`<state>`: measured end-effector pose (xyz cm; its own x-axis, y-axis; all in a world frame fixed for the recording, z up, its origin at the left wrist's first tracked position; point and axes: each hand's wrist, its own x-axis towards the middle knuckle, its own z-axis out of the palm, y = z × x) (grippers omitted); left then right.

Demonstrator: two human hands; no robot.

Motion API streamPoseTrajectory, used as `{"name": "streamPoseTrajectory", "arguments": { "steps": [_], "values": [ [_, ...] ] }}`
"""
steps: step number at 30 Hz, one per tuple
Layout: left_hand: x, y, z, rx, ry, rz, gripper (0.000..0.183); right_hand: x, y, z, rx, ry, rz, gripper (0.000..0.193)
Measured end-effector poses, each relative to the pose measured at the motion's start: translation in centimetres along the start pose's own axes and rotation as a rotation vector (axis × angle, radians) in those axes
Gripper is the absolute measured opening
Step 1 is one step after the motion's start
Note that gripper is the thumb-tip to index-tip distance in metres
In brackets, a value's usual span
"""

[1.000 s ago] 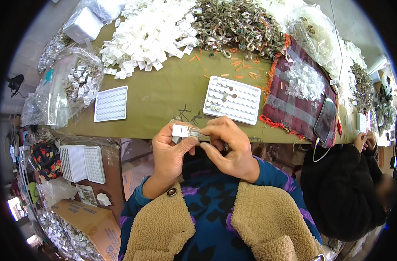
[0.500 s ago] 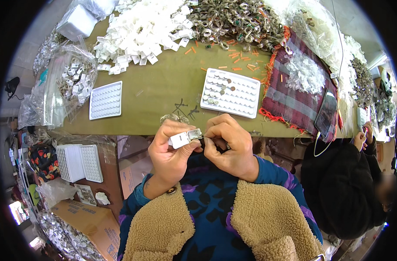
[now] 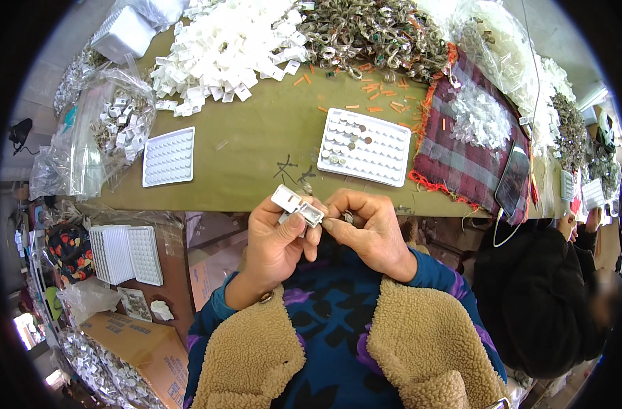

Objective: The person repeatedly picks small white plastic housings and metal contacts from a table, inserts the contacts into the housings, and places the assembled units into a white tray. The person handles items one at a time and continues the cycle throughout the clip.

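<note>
In front of my chest, my left hand (image 3: 278, 240) grips a small white plastic case (image 3: 287, 198). Its open box-shaped part (image 3: 312, 215) faces up, and a flat white piece stands out to the upper left. My right hand (image 3: 371, 232) is closed, thumb and forefinger pinched at the right end of the case. A small coil of thin wire (image 3: 349, 217) shows among the right fingers; what the fingertips pinch is too small to make out. Beyond the hands lies a white tray (image 3: 390, 178) with rows of round pockets, some holding button cells.
A second white tray (image 3: 168, 157) lies at left. Piles of white cases (image 3: 229, 48) and wire coils (image 3: 372, 34) cover the far side, near orange strips (image 3: 373, 97). At right are a plaid cloth (image 3: 437, 150), a phone (image 3: 510, 178) and a co-worker (image 3: 536, 300).
The case in my left hand has turned, its flat piece now pointing up-left and its open part facing up. My right fingers have come against its end. The view has shifted slightly.
</note>
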<state>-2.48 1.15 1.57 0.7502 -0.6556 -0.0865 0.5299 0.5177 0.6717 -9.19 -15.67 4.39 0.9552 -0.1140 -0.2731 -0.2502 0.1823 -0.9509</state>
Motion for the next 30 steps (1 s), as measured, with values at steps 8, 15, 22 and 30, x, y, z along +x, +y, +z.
{"name": "streamPoseTrajectory", "arguments": {
  "steps": [8, 15, 22, 30],
  "values": [
    [0.1, 0.3, -0.6, 0.051, 0.06, -0.14, 0.023, 0.7, -0.5, 0.2, -0.469, 0.212, -0.68, 0.016],
    [-0.3, 0.3, 0.1, 0.354, 0.123, -0.184, 0.019, 0.4, -0.2, 0.8, -0.521, 0.141, -0.504, 0.015],
    [1.1, 0.6, -0.6, 0.123, 0.101, -0.255, 0.025, 2.1, 0.4, -3.1, -0.7, 0.437, -0.635, 0.014],
    [2.8, 1.2, -1.1, 0.1, 0.068, -0.292, 0.028, 6.1, 1.4, -5.7, -1.021, 0.558, -0.667, 0.019]
  ]
}}
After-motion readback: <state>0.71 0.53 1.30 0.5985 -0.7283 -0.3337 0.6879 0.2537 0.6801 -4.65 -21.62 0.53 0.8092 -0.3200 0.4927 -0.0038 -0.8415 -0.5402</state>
